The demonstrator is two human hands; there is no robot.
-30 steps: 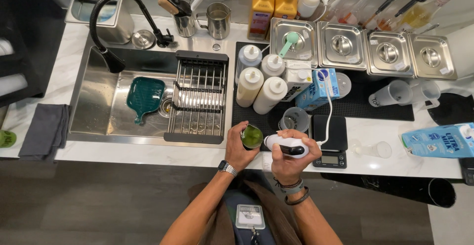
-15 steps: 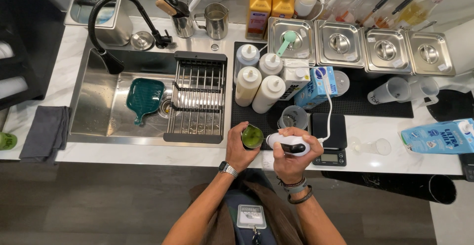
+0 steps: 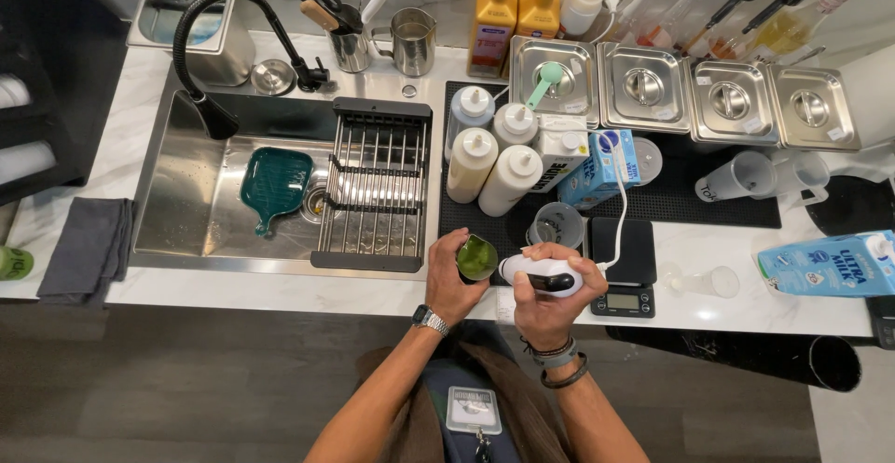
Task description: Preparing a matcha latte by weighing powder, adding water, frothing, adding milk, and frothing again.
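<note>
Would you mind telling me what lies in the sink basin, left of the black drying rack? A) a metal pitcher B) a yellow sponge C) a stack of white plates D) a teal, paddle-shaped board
D: a teal paddle-shaped board lies flat on the bottom of the steel sink, beside the black drying rack; no plates, sponge or pitcher are in the basin.

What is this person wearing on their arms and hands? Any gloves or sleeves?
No gloves and no sleeves show: both forearms are bare. The left hand has a wristwatch with a dark band and a small metal-edged face. The right hand has a grey band at the wrist and a thin dark bracelet just behind it. A badge hangs at the chest.
</note>
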